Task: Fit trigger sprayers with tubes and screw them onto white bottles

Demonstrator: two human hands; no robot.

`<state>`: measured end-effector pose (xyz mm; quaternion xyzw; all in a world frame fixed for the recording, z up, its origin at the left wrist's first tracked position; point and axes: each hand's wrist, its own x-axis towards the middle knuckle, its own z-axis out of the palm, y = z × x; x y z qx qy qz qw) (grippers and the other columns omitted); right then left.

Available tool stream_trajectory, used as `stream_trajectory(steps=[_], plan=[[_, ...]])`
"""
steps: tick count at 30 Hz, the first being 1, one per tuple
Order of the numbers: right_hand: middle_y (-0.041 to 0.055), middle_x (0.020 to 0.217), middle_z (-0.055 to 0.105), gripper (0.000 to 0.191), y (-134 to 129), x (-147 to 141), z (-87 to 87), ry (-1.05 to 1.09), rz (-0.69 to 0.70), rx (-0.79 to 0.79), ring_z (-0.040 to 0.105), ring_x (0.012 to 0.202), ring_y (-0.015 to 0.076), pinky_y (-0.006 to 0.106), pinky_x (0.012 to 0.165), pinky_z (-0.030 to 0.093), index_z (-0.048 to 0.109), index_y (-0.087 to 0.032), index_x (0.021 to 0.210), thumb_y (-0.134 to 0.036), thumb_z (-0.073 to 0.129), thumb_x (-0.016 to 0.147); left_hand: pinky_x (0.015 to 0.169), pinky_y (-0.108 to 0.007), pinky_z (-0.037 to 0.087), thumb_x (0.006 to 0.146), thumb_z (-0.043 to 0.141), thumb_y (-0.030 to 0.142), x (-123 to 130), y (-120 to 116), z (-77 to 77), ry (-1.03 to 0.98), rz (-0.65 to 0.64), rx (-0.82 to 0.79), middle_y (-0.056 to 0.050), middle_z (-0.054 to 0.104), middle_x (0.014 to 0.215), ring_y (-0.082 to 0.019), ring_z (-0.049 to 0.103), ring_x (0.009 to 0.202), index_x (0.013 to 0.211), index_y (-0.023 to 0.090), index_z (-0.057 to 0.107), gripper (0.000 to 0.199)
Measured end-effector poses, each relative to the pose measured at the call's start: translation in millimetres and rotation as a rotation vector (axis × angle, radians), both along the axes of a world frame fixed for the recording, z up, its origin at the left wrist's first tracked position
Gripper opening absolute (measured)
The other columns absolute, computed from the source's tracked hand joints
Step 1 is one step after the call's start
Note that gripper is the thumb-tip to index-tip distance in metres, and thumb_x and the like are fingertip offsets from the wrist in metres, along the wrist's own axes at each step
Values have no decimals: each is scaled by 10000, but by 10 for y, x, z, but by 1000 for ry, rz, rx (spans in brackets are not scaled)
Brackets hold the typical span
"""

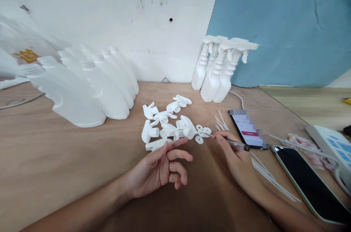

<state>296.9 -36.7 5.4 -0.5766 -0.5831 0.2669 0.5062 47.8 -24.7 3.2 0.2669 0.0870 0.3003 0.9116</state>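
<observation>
My left hand [161, 168] is palm up with its fingers apart and loosely bent. Its index fingertip is at the near edge of a pile of white trigger spray heads [167, 127], close to the collar of one; whether it touches is unclear. My right hand [233, 151] is closed around a thin metal-shafted tool [237, 145] with a translucent, dark-ended handle. The tool's tip points left, at a small cluster of flat white ring washers [199, 139] just right of the spray heads. Whether the tip touches a washer is hard to see.
Several open white bottles [79, 96] stand at the left, and several bottles with spray heads [219, 71] at the back right. Thin white tubes [271, 177] lie by my right forearm. Two phones, one lit [248, 129] and one dark [307, 180], lie near a white device [333, 144].
</observation>
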Motion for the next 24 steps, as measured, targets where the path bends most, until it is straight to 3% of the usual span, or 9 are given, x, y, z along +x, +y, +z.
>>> stream_trajectory(steps=[5, 12, 17, 24], plan=[[1, 810, 615, 243, 0, 35, 10, 12, -29, 60, 569, 797, 182, 282, 738, 410, 652, -219, 852, -398, 534, 966, 688, -318, 497, 1056, 216, 380, -2, -6, 9, 12, -30, 28, -125, 628, 1150, -234, 697, 828, 1415, 207, 465, 470], [3, 804, 632, 243, 36, 79, 9, 73, -36, 53, 587, 811, 186, 286, 722, 417, 652, -216, 843, -406, 549, 952, 719, -349, 477, 1033, 300, 311, -6, -32, 6, 25, -57, 109, -152, 609, 1164, -251, 680, 874, 1514, 270, 274, 484], [-4, 737, 617, 267, 61, 62, 11, 36, -15, 32, 580, 732, 172, 275, 691, 431, 660, -207, 769, -396, 567, 933, 734, -356, 470, 975, 443, 285, 6, -50, -11, 75, -106, 148, -160, 616, 1088, -244, 662, 863, 1403, 168, 437, 444], [-7, 697, 616, 268, 25, 3, 48, -78, 99, 11, 573, 670, 170, 271, 643, 440, 662, -208, 761, -368, 550, 944, 741, -352, 460, 948, 487, 300, 8, -60, -9, 127, -115, 165, -150, 621, 1049, -234, 650, 846, 1341, 149, 478, 421]])
